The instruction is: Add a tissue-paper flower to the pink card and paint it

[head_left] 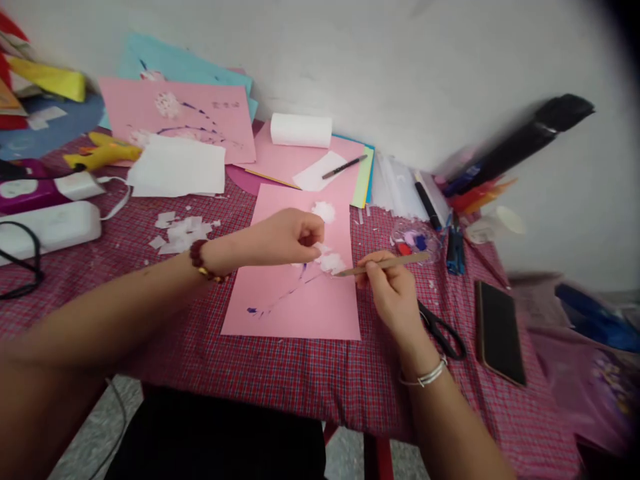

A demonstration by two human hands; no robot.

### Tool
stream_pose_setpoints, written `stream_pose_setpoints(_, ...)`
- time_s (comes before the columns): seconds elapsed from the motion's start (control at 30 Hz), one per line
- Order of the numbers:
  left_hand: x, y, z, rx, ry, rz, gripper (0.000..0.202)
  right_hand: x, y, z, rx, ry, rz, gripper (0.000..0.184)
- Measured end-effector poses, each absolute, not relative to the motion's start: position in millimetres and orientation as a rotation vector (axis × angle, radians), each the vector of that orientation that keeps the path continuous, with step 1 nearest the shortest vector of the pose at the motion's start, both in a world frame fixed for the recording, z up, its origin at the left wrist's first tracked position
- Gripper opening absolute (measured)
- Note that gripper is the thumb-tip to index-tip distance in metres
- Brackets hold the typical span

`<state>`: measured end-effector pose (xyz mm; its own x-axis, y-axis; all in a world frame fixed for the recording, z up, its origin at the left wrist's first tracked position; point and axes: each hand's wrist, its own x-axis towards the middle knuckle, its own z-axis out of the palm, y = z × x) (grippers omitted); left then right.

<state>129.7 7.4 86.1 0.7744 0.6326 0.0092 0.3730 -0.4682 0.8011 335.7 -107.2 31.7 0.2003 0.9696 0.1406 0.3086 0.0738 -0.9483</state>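
The right hand [393, 287] has its grip around a wooden stick [410, 259], tip against a white paper flower [331, 263] on the pink sheet [300, 323]. The left hand [295, 237] hangs over that flower, fingers curled toward the thumb; whether its grip pinches anything is unclear. A second white flower [323, 212] lies farther up the sheet. On the checked counter [310, 380], paper scraps [183, 233] lie left, scissors [433, 323] and a phone [500, 333] right, and a white roll [301, 130] far back.

Pale wall [390, 67], plaid-covered table [300, 380], speckled floor [347, 460]
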Motion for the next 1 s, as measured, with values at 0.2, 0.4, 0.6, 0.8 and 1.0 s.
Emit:
stream_pose_setpoints(0.2,140,14,62,2.015,0.720,0.298,0.009,338,-109,31,-1.538,-1.493,0.614,0.015)
stream_pose_setpoints(0.4,139,15,59,2.201,0.696,0.316,0.013,343,-105,29,-1.578,-1.443,0.507,0.017)
stream_pose_setpoints(0.6,153,1,55,2.160,0.660,0.165,0.017,345,-100,27,-1.572,-1.319,0.627,0.016)
stream_pose_setpoints(0.8,167,-5,36,2.319,0.752,0.327,0.011,346,-102,35,-1.528,-1.183,0.603,0.013)
stream_pose_setpoints(1.0,167,-3,34,2.338,0.755,0.351,0.012,338,-112,45,-1.467,-1.249,0.504,0.015)
